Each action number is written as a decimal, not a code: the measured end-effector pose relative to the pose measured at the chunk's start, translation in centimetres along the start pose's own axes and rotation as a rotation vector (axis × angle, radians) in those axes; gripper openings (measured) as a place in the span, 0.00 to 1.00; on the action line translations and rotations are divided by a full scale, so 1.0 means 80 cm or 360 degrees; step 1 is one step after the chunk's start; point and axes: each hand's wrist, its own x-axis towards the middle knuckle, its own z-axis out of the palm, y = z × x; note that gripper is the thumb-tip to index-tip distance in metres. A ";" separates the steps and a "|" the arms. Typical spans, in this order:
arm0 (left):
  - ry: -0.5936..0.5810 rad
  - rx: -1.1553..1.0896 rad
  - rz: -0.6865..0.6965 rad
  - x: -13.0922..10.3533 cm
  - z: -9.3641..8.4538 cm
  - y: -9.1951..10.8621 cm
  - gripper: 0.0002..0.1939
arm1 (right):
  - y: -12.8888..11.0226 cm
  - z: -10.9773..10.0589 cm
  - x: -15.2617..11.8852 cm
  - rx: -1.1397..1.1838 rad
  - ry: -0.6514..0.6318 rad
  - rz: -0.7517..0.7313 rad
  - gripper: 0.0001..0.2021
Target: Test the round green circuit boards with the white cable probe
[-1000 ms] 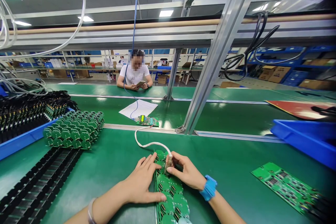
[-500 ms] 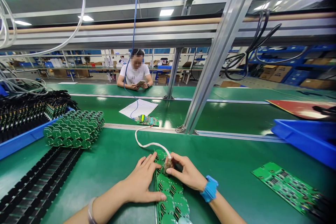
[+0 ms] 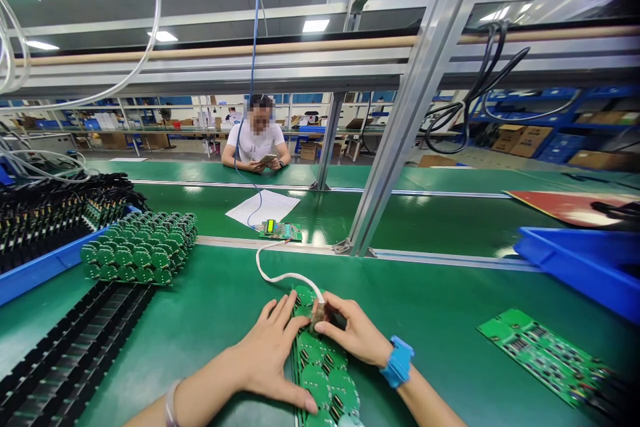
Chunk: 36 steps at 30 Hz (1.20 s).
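A panel of round green circuit boards (image 3: 320, 373) lies on the green table in front of me. My left hand (image 3: 273, 353) rests with spread fingers on its left edge, the thumb lower down on the panel. With thumb and fingers, my right hand (image 3: 355, 330) grips a brownish connector (image 3: 319, 315) against the upper part of the panel. From the connector a white cable (image 3: 287, 275) curves back to a small green board with a lit yellow-green display (image 3: 281, 231). The connector's underside is hidden.
Stacked round boards (image 3: 140, 247) and black trays (image 3: 75, 347) occupy the left. Blue bins (image 3: 560, 253) and a rectangular green board (image 3: 545, 353) are at right. A metal post (image 3: 395, 113) rises ahead; a person (image 3: 257, 140) sits beyond, holding a phone.
My left thumb has slid down along the panel. My right hand keeps its grip on the connector, nearly unmoved.
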 end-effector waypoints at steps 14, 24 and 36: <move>0.0044 0.0025 -0.0151 0.010 -0.003 -0.012 0.57 | 0.020 0.024 0.010 -0.0134 0.0361 -0.0035 0.05; 0.0021 0.0004 -0.0168 0.008 -0.006 -0.009 0.55 | 0.021 0.029 0.008 -0.0085 0.0384 0.0007 0.06; 0.0066 -0.0051 -0.0116 0.007 -0.004 -0.012 0.54 | 0.014 0.030 0.010 -0.0052 0.0399 0.0012 0.07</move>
